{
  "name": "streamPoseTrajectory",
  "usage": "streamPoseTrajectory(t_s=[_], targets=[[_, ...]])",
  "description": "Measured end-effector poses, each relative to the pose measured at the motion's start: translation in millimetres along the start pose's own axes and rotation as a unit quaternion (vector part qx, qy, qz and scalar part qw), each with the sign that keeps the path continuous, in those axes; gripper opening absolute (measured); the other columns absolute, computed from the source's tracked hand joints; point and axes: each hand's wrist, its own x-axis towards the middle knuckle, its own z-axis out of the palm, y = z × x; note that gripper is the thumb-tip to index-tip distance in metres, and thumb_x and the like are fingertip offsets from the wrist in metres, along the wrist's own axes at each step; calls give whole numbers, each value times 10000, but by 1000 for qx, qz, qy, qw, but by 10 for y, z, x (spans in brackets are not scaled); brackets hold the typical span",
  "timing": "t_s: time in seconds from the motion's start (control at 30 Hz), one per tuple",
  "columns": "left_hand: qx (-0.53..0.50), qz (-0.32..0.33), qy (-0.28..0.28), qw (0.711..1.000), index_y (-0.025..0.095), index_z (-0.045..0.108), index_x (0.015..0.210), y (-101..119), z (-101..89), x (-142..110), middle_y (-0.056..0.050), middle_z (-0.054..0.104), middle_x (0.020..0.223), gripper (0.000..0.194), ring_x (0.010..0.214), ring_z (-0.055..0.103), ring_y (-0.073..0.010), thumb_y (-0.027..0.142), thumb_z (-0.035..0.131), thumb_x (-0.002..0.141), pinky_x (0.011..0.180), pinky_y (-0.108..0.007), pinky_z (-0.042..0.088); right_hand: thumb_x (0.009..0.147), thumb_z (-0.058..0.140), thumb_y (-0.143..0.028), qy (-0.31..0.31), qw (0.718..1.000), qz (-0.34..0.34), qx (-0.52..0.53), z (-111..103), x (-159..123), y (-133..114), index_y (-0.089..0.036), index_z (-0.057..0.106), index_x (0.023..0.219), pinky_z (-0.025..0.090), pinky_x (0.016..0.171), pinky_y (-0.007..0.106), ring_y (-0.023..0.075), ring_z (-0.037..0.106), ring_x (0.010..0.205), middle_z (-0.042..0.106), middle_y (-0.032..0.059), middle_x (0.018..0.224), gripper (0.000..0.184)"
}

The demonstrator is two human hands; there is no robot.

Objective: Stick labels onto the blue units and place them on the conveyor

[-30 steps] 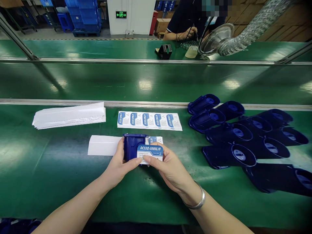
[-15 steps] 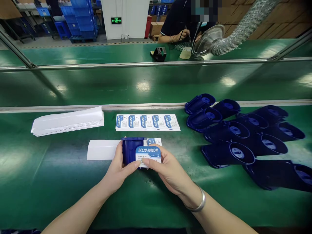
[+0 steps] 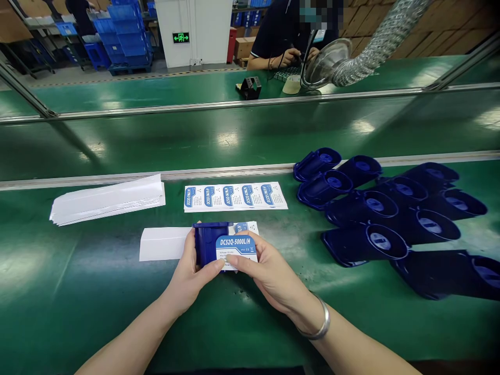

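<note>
My left hand (image 3: 190,276) is closed around the left side of a dark blue plastic housing (image 3: 207,244) near the middle of the bench. A white and blue label (image 3: 236,244), printed DC52Q-5000L/H, lies over the housing's right part. My right hand (image 3: 269,268) pinches this label at its lower edge and right side, the thumb on its face. Both thumbs nearly meet at the label's lower left. Behind the housing lies a partly covered label strip (image 3: 162,245), its left end blank, with a printed label showing at the right.
A sheet of printed labels (image 3: 236,197) lies farther back, left of several blue housings (image 3: 365,242). A stack of white strips (image 3: 107,200) is at the left. Across a metal rail (image 3: 226,104), a co-worker's hands (image 3: 291,57) are near a duct hood (image 3: 326,62).
The camera view has tilted and shifted slightly. Both hands keep nearly the same hold on the housing and label, with no clear movement between them.
</note>
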Motion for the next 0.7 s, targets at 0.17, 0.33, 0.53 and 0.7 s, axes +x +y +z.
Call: streamPoseTrajectory(t_s=[0.17,0.33,0.53,0.7], targets=[[-4,-7,5,1000,300,342,1505,19,10,2,-70,484,1527,704,1390,479,-287,318,711,905,1142,-408,437,809,887,-342,-1,1000,-2,-7,-7,-6,-1,-192,657,1006,472,847,255,147,595,890,681,0,955,337],[-29,-17,45,998,306,330,1540,30,51,0,-79,513,1511,796,1390,482,-306,335,753,866,1132,-420,440,807,883,-356,5,1000,-5,-22,-1,-4,16,-196,649,1006,462,821,260,151,584,871,667,-3,944,347],[-51,-23,150,987,306,424,1491,12,143,64,-70,600,1415,675,1327,543,-304,426,711,893,1095,-448,465,835,854,-403,-7,998,-19,-60,60,-9,87,-216,634,1014,467,822,280,171,597,890,674,-3,947,340],[-88,-30,114,989,283,451,1452,53,148,61,-88,586,1434,682,1334,539,-307,336,768,850,1108,-447,457,855,839,-374,-4,998,-44,-46,42,31,39,-215,652,1058,473,799,267,171,601,895,676,4,975,319]])
